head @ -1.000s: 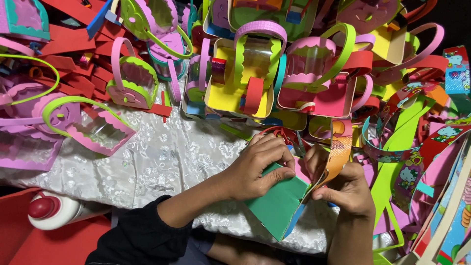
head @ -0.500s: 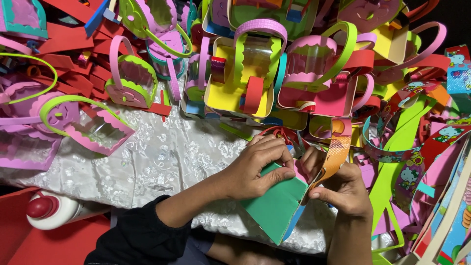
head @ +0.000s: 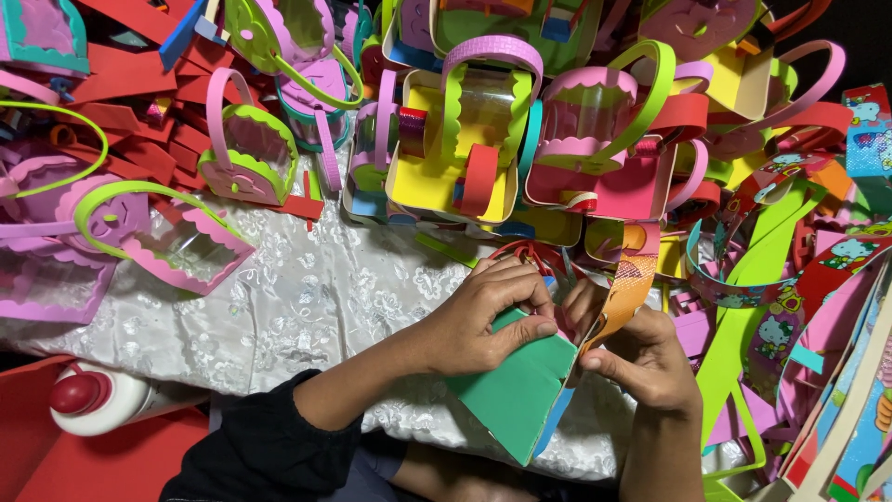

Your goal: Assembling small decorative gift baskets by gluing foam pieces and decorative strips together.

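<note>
My left hand [head: 483, 321] grips the top edge of a green foam box [head: 516, 390] with a blue side, thumb pressed on its green face. My right hand [head: 641, 358] pinches an orange patterned foam strip [head: 624, 288] against the box's upper right corner. Both hands work over a white embossed cloth [head: 316, 297], just in front of a heap of finished foam baskets. Nearest of these is a yellow basket with a green and purple handle [head: 455, 149]. The fingertips of both hands meet at the box's rim, hiding the join.
A white glue bottle with a red cap [head: 98, 400] lies at lower left on red sheets [head: 84, 465]. A pink windowed basket [head: 177, 246] sits at left. Cartoon-printed strips and green foam strips [head: 743, 316] crowd the right side.
The hands have barely shifted; the right hand's fingers have pressed the orange strip slightly closer against the box's corner.
</note>
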